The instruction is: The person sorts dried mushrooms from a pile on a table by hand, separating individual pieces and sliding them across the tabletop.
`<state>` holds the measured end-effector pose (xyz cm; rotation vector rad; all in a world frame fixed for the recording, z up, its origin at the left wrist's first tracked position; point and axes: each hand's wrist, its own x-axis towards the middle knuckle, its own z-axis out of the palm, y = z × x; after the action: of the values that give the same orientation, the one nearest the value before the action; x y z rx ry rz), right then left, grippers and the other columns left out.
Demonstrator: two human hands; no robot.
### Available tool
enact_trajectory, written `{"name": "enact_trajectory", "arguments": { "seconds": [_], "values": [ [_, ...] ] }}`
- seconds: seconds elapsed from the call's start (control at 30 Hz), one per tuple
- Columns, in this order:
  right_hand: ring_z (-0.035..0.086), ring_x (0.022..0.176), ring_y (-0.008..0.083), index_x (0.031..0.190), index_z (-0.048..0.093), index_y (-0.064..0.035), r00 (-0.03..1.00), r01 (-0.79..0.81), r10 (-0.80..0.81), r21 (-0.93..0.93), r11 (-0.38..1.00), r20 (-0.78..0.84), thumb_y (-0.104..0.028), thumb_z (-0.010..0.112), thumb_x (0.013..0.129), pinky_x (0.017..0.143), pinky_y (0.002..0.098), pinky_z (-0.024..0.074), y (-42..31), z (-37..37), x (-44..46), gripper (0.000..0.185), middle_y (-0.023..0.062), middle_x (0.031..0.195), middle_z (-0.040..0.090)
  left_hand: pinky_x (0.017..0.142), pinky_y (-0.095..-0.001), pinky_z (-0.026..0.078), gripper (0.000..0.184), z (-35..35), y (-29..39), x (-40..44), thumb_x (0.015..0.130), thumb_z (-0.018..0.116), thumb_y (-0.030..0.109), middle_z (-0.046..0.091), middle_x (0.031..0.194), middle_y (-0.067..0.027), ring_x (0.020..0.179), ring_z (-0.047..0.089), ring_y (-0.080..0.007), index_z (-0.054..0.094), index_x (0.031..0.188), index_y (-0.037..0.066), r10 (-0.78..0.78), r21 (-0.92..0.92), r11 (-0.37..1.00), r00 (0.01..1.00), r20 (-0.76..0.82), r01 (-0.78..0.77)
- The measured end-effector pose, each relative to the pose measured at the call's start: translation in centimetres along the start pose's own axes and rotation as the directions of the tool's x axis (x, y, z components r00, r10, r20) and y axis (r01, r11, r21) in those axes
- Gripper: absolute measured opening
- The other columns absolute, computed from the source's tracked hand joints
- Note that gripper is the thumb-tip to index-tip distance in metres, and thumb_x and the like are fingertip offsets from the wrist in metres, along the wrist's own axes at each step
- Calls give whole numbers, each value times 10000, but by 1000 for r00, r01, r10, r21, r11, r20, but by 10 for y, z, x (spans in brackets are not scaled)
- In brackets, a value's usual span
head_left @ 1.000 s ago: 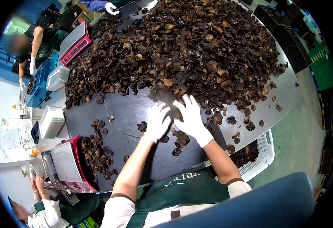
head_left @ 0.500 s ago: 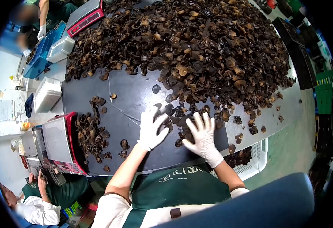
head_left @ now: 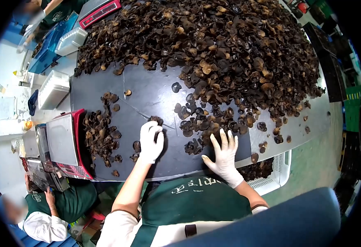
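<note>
A large heap of dark brown, ear-shaped fungus pieces [head_left: 213,45] covers the back of the dark table [head_left: 147,88]. My left hand [head_left: 152,141], in a white glove, has its fingers curled around a small dark fungus piece [head_left: 155,120] at its fingertips. Right of it my gloved right hand [head_left: 224,156] lies with spread fingers at the near edge of a loose group of fungus pieces [head_left: 201,123]. A smaller fungus pile [head_left: 100,138] lies to the left, beside a red-edged scale [head_left: 64,142].
A white basket [head_left: 285,166] holding dark pieces stands below the table's right edge. White trays [head_left: 54,90] are stacked at the left. Another scale [head_left: 100,14] sits at the back left. One co-worker [head_left: 44,210] is at the lower left, another [head_left: 44,16] at the upper left.
My hands have moved apart from near the heap, and pieces now lie between heap and right hand. My left hand has moved left and closed on a piece. The camera view has shifted.
</note>
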<state>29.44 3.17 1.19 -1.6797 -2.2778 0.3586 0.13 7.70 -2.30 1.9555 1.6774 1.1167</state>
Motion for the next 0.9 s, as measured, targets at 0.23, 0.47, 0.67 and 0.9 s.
{"name": "enact_trajectory", "arguments": {
  "seconds": [0.23,0.47,0.67,0.9],
  "values": [
    [361,1323,458,1337,539,-111,907,378,-401,166,911,131,-464,706,780,1069,694,245,-75,34,23,680,186,1423,435,989,-481,411,478,8,7,58,722,733,207,536,1299,-173,1150,513,-374,662,1189,132,122,263,949,969,214,-177],
    [387,1304,464,1316,548,-45,982,14,-1,71,997,-188,-361,660,821,1096,636,223,-54,-2,96,598,245,1401,455,1076,-512,342,466,12,9,97,801,681,339,559,1321,-128,1253,477,-377,654,1227,152,422,181,854,852,310,-488],
    [285,1402,510,1411,489,-46,996,29,-31,17,999,89,-479,627,872,1140,682,147,-63,16,106,705,265,1496,390,1094,-580,299,412,16,-5,86,842,656,355,523,1378,-132,1305,420,-398,628,1201,155,312,306,820,826,469,-484],
    [387,1350,426,1307,586,-63,841,483,-533,313,818,94,-391,640,873,1133,625,241,-128,35,54,546,194,1415,492,964,-463,469,186,-83,-61,56,759,679,132,613,1203,-183,1102,580,-384,656,930,63,195,193,940,908,370,-280]
  ]
}}
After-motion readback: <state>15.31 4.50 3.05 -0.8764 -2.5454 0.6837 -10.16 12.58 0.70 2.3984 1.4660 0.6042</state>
